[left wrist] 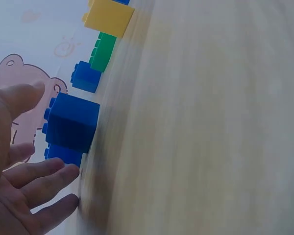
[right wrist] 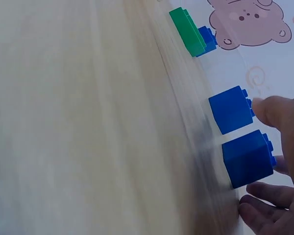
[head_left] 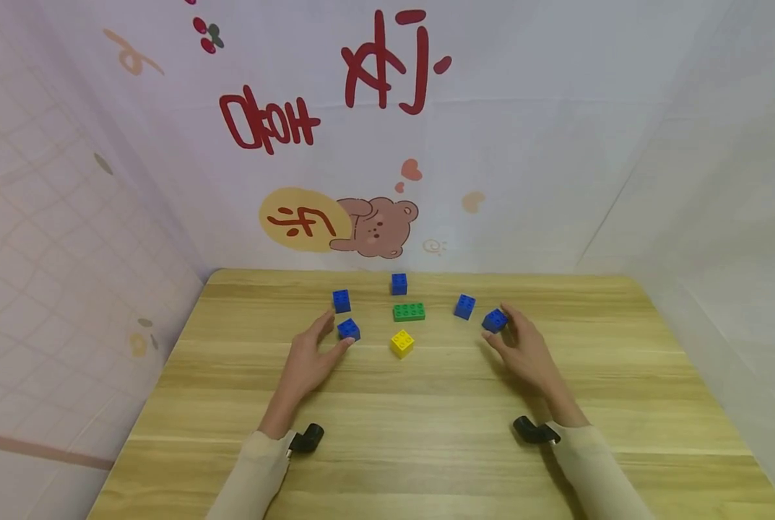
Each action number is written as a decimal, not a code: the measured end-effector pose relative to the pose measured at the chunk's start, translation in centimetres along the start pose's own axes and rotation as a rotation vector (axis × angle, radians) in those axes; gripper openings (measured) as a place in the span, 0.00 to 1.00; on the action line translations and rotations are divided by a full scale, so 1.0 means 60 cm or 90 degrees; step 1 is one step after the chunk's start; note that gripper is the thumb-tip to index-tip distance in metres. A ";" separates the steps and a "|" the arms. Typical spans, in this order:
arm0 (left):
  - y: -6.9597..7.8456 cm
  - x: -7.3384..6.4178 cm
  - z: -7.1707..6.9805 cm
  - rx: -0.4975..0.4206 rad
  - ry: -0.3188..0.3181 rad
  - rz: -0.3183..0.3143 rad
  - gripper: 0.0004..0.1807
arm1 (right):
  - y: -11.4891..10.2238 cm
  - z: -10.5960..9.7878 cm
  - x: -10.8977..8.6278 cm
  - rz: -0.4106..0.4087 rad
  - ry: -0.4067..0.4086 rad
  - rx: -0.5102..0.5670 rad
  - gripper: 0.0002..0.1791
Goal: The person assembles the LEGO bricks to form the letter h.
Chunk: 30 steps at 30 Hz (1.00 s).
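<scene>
My left hand [head_left: 309,359] spreads its thumb and fingers around a blue toy block [head_left: 349,330]. In the left wrist view the thumb stands apart from that block [left wrist: 71,122], and the fingers lie close to its far side. My right hand [head_left: 522,349] reaches around another blue block [head_left: 494,321], thumb on one side and fingers on the other. The right wrist view shows a gap between thumb and this block [right wrist: 249,159]; whether the fingertips touch it, I cannot tell. Between the hands lie a green long block [head_left: 409,312] and a yellow block [head_left: 402,344].
More blue blocks stand nearby: one behind the left hand [head_left: 341,301], one at the back [head_left: 399,284] and one left of the right hand [head_left: 464,307]. All rest on a wooden table [head_left: 420,448]. A printed white cloth [head_left: 524,144] hangs behind the table's back edge.
</scene>
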<state>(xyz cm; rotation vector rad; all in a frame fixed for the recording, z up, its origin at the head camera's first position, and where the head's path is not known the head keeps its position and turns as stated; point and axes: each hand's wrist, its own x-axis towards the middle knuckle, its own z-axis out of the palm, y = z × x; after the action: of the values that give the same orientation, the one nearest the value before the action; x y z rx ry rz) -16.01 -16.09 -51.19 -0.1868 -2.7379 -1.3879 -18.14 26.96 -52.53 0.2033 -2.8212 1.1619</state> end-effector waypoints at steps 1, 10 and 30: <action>0.001 0.001 0.002 -0.006 0.005 0.005 0.40 | -0.001 0.002 0.001 0.003 0.007 0.006 0.43; 0.002 0.008 0.012 -0.033 0.041 0.038 0.32 | -0.006 0.018 0.007 0.043 0.050 0.063 0.36; -0.007 0.016 0.028 -0.149 0.050 0.039 0.23 | 0.006 0.036 0.001 0.075 0.107 0.125 0.27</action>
<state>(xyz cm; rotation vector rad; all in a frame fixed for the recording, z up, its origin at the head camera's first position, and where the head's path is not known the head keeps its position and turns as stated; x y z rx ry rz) -17.04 -14.90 -52.44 -0.2209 -2.4815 -1.6575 -18.33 25.70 -54.28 -0.0478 -2.6039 1.4084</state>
